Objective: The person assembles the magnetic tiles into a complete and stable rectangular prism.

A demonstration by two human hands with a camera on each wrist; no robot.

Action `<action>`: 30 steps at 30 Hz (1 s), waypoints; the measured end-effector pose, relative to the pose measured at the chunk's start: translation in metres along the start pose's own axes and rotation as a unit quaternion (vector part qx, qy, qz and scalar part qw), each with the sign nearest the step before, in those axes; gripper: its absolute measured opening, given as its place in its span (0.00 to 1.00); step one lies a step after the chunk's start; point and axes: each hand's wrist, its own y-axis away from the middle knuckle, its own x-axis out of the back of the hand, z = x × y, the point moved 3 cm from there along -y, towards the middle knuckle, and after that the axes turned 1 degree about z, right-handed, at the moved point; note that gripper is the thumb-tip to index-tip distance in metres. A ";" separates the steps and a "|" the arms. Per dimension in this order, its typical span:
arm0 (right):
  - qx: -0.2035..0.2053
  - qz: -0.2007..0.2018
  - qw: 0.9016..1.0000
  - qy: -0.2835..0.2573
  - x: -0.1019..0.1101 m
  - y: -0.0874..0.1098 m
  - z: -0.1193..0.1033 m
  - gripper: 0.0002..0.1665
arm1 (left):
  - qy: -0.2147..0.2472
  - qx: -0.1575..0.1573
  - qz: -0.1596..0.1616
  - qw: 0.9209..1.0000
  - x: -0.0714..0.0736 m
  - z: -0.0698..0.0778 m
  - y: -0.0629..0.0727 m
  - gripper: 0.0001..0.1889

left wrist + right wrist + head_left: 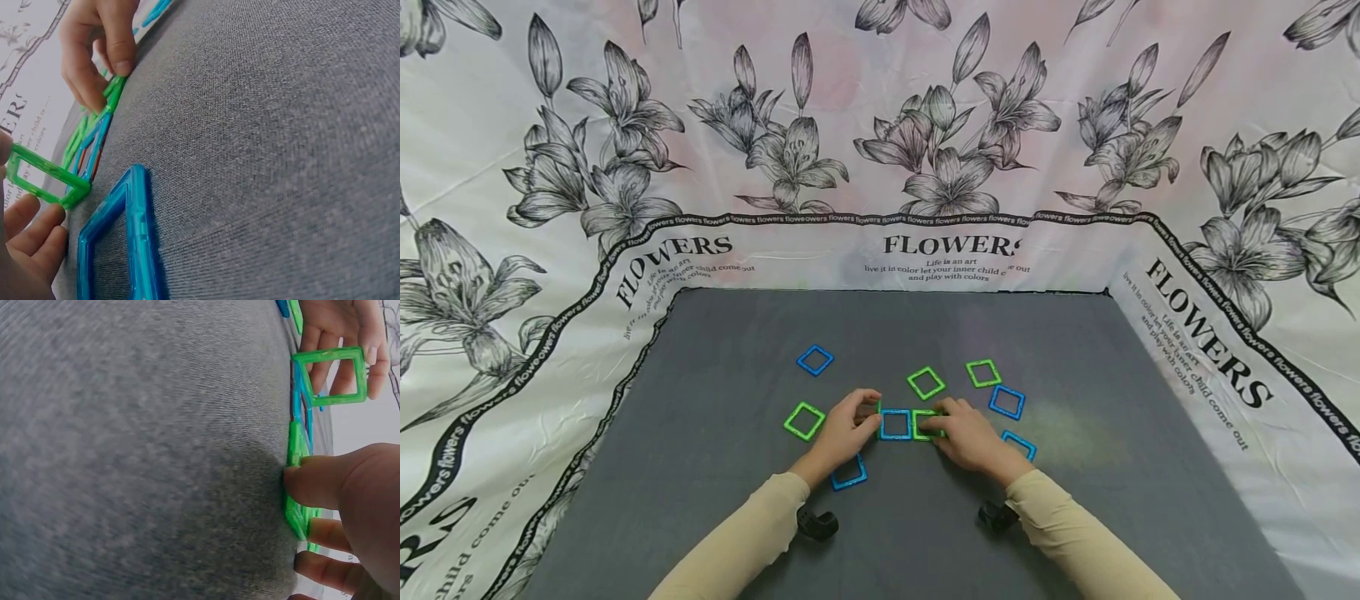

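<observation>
In the head view a blue square tile, an open magnetic-looking frame, lies flat on the grey surface between the hands. My left hand pinches a green square tile, held upright at the blue tile's left edge; the right wrist view shows it best. A second green tile lies flat against the blue tile's right side. My right hand grips this one, thumb on the near side and fingers on the far side, partly covering it. Beside my left wrist lies another blue tile, partly hidden by the forearm.
A blue tile and a green tile lie to the left. Beyond the right hand are green tiles and blue tiles, one partly behind the wrist. Flower-printed cloth borders the grey surface.
</observation>
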 end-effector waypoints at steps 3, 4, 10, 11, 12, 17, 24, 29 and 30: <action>-0.003 -0.009 1.000 -0.009 0.001 -0.002 0.001 0.16 | 0.000 -0.004 0.002 1.000 0.000 0.000 0.001 0.19; -0.008 -0.015 1.000 -0.015 0.002 -0.004 0.001 0.16 | 0.001 -0.005 0.003 1.000 0.000 0.000 0.001 0.19; -0.056 0.011 0.998 -0.039 0.010 -0.015 0.000 0.16 | -0.001 -0.015 0.014 1.000 -0.001 0.000 0.003 0.18; -0.060 0.026 0.997 -0.035 0.011 -0.018 0.001 0.17 | -0.002 -0.017 0.016 1.000 -0.001 -0.001 0.003 0.18; -0.064 0.040 0.997 -0.033 0.012 -0.021 0.001 0.17 | -0.002 -0.017 0.017 1.000 -0.002 -0.002 0.003 0.17; -0.093 0.059 0.994 -0.016 0.011 -0.037 0.005 0.19 | -0.003 -0.018 0.018 1.000 -0.003 -0.003 0.004 0.17; -0.134 0.030 0.991 -0.007 0.001 -0.053 0.016 0.24 | -0.012 -0.025 0.025 0.999 -0.004 -0.004 0.005 0.17; -0.143 0.008 0.990 0.003 -0.005 -0.059 0.018 0.26 | -0.018 -0.030 0.028 0.999 -0.003 -0.004 0.006 0.17; -0.143 0.005 0.990 0.006 -0.006 -0.060 0.018 0.26 | -0.019 -0.032 0.030 0.999 -0.003 -0.004 0.006 0.17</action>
